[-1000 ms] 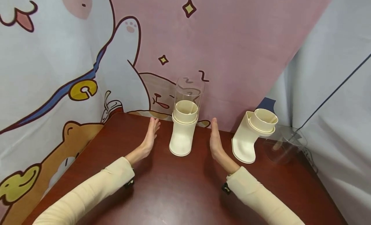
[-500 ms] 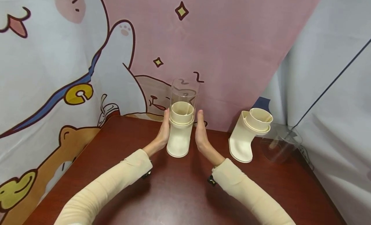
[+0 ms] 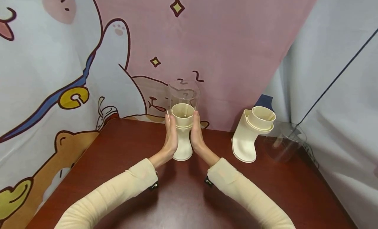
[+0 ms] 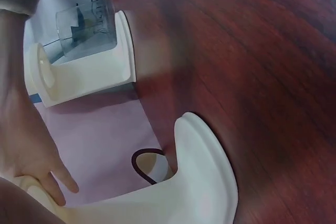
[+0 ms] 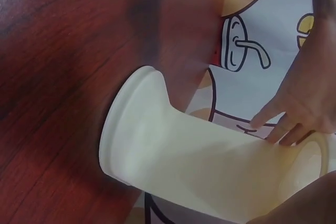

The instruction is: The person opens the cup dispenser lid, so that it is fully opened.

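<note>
A cream plastic stand (image 3: 183,148) with a rounded foot and a round collar at its top stands upright on the table. A clear cylinder (image 3: 184,91) shows above and behind the collar. My left hand (image 3: 170,137) lies along the stand's left side, fingers extended, at collar height. On the opposite side my right hand (image 3: 198,135) presses with straight fingers near the collar. In the right wrist view, the left hand's fingertips (image 5: 286,129) touch the stand close to its collar. The left wrist view shows the right hand's fingers (image 4: 58,182) against it too.
A second cream stand (image 3: 246,143) of the same shape is to the right, beside a clear container (image 3: 286,140). Behind the dark red table (image 3: 177,202) hangs a printed cartoon curtain (image 3: 230,58), with a white curtain (image 3: 333,107) on the right.
Both hands have moved inward from either side, from apart to touching the stand. The head view has shifted slightly; the stand still rests on the table.
</note>
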Demonstrator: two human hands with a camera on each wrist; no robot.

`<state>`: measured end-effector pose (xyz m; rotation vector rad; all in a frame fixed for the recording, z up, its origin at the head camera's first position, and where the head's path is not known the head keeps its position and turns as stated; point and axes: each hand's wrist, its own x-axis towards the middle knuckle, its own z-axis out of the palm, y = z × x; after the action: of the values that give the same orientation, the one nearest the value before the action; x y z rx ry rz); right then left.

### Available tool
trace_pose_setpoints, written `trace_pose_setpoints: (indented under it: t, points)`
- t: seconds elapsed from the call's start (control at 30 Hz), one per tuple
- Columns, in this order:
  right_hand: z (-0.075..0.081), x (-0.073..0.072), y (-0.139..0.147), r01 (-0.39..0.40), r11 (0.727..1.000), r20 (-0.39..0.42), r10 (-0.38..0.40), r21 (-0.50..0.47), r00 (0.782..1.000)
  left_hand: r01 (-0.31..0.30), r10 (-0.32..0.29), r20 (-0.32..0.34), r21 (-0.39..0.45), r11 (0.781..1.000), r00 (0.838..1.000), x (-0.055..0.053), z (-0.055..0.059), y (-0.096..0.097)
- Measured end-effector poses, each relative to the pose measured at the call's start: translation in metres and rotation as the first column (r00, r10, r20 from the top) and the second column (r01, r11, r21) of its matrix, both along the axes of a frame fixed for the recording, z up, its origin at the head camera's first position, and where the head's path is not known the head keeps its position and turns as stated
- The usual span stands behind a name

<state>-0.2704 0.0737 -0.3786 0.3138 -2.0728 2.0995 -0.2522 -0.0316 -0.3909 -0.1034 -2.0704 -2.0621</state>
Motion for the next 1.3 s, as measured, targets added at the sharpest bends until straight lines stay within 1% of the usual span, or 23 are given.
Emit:
trace_pose_setpoints:
  t: [0.13, 0.2, 0.23, 0.33, 0.43, 0.5, 0.57, 0.6, 0.67, 0.73, 0.8, 0.83, 0.87, 0.93, 1.03, 1.07, 1.13, 1.23, 1.3]
  points:
    - [0.002, -0.005, 0.001, -0.019, 1.000, -0.004, 0.019, -0.004, 1.000, -0.037, 0.037, 0.010, -0.021, 0.999, 0.999, 0.001, 0.003, 0.002]
    - [0.001, -0.006, 0.003, -0.023, 1.000, 0.003, 0.023, -0.012, 1.000, -0.040, 0.040, 0.008, -0.032, 0.999, 0.999, 0.000, 0.002, 0.001]
    - [0.001, -0.004, 0.004, -0.011, 1.000, 0.003, 0.012, -0.017, 1.000, -0.041, 0.041, 0.009, -0.017, 0.999, 0.999, 0.000, 0.002, 0.000]
    - [0.003, 0.006, 0.006, 0.038, 0.999, -0.006, -0.038, -0.033, 0.999, -0.042, 0.042, -0.007, 0.025, 0.999, 0.999, -0.002, 0.001, -0.010]
    - [0.006, 0.024, 0.006, 0.089, 0.996, -0.036, -0.090, -0.029, 0.995, -0.055, 0.057, -0.029, 0.056, 0.997, 0.998, -0.011, 0.004, -0.027]
    - [0.008, 0.035, 0.004, 0.083, 0.997, -0.045, -0.083, -0.008, 0.996, -0.062, 0.064, -0.057, 0.032, 0.998, 0.996, -0.020, 0.006, -0.037]
    - [0.008, 0.042, 0.001, 0.061, 0.998, -0.050, -0.061, 0.015, 0.997, -0.071, 0.070, -0.089, -0.010, 0.997, 0.994, -0.030, 0.008, -0.042]
    - [0.007, 0.044, 0.000, 0.051, 0.998, -0.052, -0.050, 0.028, 0.997, -0.063, 0.060, -0.102, -0.024, 0.998, 0.993, -0.034, 0.007, -0.042]
    - [0.005, 0.045, -0.002, 0.045, 0.998, -0.055, -0.042, 0.055, 0.998, -0.015, 0.011, -0.108, -0.030, 0.999, 0.994, -0.040, 0.006, -0.039]
    - [0.003, 0.045, -0.003, 0.048, 0.997, -0.057, -0.044, 0.067, 0.997, 0.036, -0.038, -0.100, -0.019, 0.999, 0.994, -0.043, 0.003, -0.034]
    - [0.001, 0.044, -0.003, 0.047, 0.996, -0.055, -0.043, 0.074, 0.998, 0.076, -0.074, -0.088, 0.012, 0.997, 0.993, -0.043, 0.002, -0.028]
    - [0.001, 0.043, -0.004, 0.037, 0.996, -0.048, -0.033, 0.081, 0.998, 0.082, -0.079, -0.087, 0.031, 0.996, 0.993, -0.043, 0.000, -0.027]
    - [0.000, 0.042, -0.004, 0.024, 0.997, -0.042, -0.020, 0.080, 0.999, 0.076, -0.072, -0.088, 0.038, 0.996, 0.993, -0.041, 0.000, -0.027]
    - [0.000, 0.037, -0.003, -0.006, 0.997, -0.026, 0.008, 0.074, 1.000, 0.041, -0.039, -0.088, 0.029, 0.999, 0.995, -0.036, 0.000, -0.025]
    - [-0.001, 0.027, 0.002, -0.028, 0.998, -0.015, 0.029, 0.059, 0.999, -0.031, 0.028, -0.078, -0.046, 0.998, 0.997, -0.022, 0.000, -0.019]
    - [-0.001, 0.023, 0.004, -0.027, 0.998, -0.016, 0.028, 0.053, 0.999, -0.059, 0.053, -0.071, -0.082, 0.995, 0.996, -0.016, 0.001, -0.016]
    - [-0.004, 0.014, 0.009, -0.012, 0.997, -0.027, 0.014, 0.073, 1.000, -0.108, 0.100, -0.056, -0.143, 0.984, 0.993, -0.004, 0.002, -0.008]
    - [-0.010, 0.002, 0.013, 0.008, 0.996, -0.045, -0.004, 0.088, 0.999, -0.140, 0.137, -0.031, -0.185, 0.973, 0.990, 0.010, 0.003, 0.004]
    - [-0.014, -0.004, 0.014, 0.020, 0.995, -0.053, -0.015, 0.097, 0.998, -0.146, 0.146, -0.018, -0.189, 0.971, 0.989, 0.015, 0.003, 0.008]
